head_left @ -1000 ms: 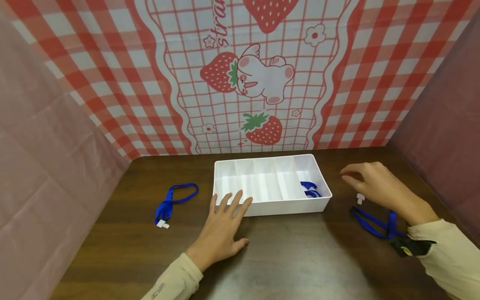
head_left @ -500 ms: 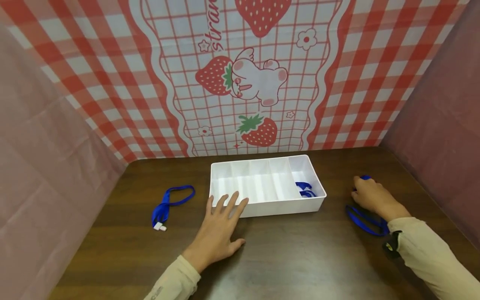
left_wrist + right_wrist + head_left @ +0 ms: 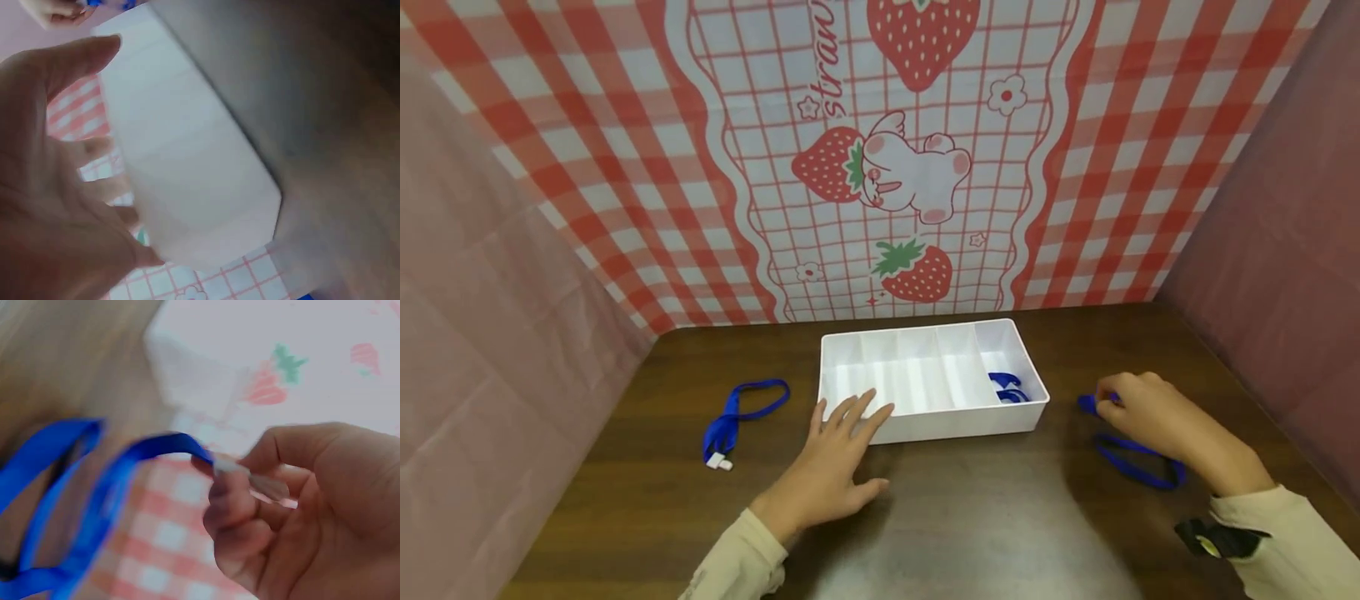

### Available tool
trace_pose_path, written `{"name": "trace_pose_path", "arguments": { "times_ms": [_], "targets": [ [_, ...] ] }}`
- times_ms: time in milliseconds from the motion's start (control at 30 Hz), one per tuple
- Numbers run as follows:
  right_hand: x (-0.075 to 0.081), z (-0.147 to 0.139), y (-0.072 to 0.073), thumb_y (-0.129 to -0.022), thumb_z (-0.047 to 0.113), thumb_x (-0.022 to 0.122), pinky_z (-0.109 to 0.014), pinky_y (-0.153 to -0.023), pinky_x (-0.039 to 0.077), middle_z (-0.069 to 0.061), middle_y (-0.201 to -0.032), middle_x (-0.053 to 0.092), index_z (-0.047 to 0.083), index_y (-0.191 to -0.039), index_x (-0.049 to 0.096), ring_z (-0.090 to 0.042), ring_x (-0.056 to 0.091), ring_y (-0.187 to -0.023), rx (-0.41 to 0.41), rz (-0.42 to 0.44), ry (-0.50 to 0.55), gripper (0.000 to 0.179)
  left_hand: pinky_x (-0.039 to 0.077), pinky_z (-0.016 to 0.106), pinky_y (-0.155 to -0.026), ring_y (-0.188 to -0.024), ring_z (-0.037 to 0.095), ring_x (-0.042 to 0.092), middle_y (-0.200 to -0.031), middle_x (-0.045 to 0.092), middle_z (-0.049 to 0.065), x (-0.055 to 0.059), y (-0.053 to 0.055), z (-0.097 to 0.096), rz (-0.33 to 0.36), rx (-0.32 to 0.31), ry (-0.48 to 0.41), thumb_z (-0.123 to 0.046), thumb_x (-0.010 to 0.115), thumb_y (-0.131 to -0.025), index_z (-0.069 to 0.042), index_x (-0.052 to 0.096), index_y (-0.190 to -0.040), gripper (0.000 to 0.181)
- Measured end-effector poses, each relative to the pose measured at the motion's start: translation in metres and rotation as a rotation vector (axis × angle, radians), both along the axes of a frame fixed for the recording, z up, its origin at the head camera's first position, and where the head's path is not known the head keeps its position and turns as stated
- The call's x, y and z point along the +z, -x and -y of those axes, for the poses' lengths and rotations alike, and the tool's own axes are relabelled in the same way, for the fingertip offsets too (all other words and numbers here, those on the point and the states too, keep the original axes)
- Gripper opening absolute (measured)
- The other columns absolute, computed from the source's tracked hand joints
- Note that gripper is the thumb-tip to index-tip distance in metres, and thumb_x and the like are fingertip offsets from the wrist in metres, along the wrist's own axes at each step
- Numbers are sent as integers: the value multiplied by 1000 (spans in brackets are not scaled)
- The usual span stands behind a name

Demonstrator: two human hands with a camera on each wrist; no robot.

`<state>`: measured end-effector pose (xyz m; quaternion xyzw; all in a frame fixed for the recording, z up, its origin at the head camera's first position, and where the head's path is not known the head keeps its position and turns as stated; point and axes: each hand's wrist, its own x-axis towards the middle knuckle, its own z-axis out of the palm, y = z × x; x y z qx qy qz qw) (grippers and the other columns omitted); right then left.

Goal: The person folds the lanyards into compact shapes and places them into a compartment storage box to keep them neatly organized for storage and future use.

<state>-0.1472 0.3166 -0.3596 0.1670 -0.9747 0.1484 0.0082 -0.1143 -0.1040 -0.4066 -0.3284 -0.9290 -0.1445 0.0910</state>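
My right hand [image 3: 1168,429] is over the right side of the table, pinching the white clip end [image 3: 230,467] of a blue lanyard [image 3: 94,519] between thumb and curled fingers. From there the strap [image 3: 1138,471] loops down and trails below the hand. My left hand [image 3: 820,492] has its fingers spread, fingertips at the front rim of a white divided tray [image 3: 955,425]. In the left wrist view the tray's outer wall [image 3: 181,144] lies beyond the thumb and fingers. Inside the tray's rightmost compartment sits another blue lanyard [image 3: 1011,395], partly hidden by the front wall.
A third blue lanyard [image 3: 726,429] with a white clip [image 3: 718,462] lies left of the tray on the dark wooden table [image 3: 970,508]. Behind stands a red checked strawberry cloth [image 3: 925,167]. Pink cloth [image 3: 490,375] hangs at the sides.
My right hand came down onto the lanyard's clip end, took hold of it and rose slightly with the strap. The left hand keeps its place at the tray.
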Motion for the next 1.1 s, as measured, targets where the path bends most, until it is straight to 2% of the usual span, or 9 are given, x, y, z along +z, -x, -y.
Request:
{"name": "trace_pose_path", "arguments": {
  "times_ms": [100, 200, 333, 533, 667, 800, 900, 1033, 1100],
  "targets": [
    [14, 16, -20, -86, 4, 68, -31, -58, 50, 2, -80, 68, 8, -93, 66, -12, 62, -70, 92, -59, 52, 9, 24, 66, -112, -146, 27, 28, -160, 27, 12, 16, -4, 0, -23, -49, -123, -34, 75, -89, -22, 26, -157, 85],
    [24, 34, -34, -84, 2, 74, -27, -58, 52, 6, -80, 70, 12, -95, 64, -7, 65, -72, 189, -159, 111, 18, 36, 57, -109, -143, 24, 34, -156, 35, 10, 35, -14, -6, -137, -106, -189, -31, 71, -93, -19, 32, -155, 73],
    [34, 58, -44, -81, 2, 79, -22, -53, 49, 14, -75, 65, 15, -90, 65, 4, 57, -65, 300, -268, 172, 21, 43, 46, -105, -134, 24, 46, -147, 47, 8, 55, -31, -21, -274, -200, -231, -30, 64, -98, -13, 47, -145, 53],
    [54, 94, -57, -85, 4, 77, -18, -58, 51, 15, -84, 69, 19, -91, 74, 5, 59, -72, 485, -197, 292, 16, 49, 36, -98, -117, 19, 60, -126, 63, 3, 72, -47, -42, -365, -266, -258, -27, 63, -98, -8, 58, -131, 38],
    [68, 117, -67, -86, 6, 77, -16, -59, 50, 17, -86, 66, 21, -94, 74, 6, 56, -72, 574, -175, 333, 17, 49, 30, -97, -113, 13, 62, -120, 66, 0, 84, -50, -51, -290, -303, -311, -24, 65, -97, -9, 59, -128, 35],
    [74, 134, -76, -88, 7, 76, -18, -62, 51, 16, -88, 62, 19, -98, 65, 4, 56, -74, 609, -162, 417, 19, 52, 21, -85, -102, 6, 63, -111, 68, -2, 92, -53, -59, -100, -354, -497, -15, 67, -96, -10, 57, -123, 30],
    [71, 142, -81, -88, 5, 76, -18, -63, 52, 13, -89, 59, 17, -103, 56, 2, 57, -75, 638, -173, 523, 28, 51, 16, -71, -88, 4, 63, -101, 68, -3, 95, -55, -59, 2, -382, -616, -9, 68, -94, -11, 54, -119, 29],
    [65, 145, -84, -87, 7, 76, -19, -61, 51, 12, -91, 59, 16, -109, 52, 0, 59, -74, 630, -157, 643, 34, 50, 12, -67, -82, 3, 60, -100, 66, -1, 96, -55, -56, 70, -464, -610, -2, 70, -91, -9, 54, -121, 35],
    [63, 143, -84, -87, 7, 77, -19, -61, 51, 13, -90, 62, 15, -112, 51, -1, 60, -72, 612, -157, 681, 36, 49, 10, -69, -82, 2, 59, -104, 66, 0, 96, -55, -56, 71, -503, -592, 1, 68, -91, -7, 54, -124, 37]
  ]
}}
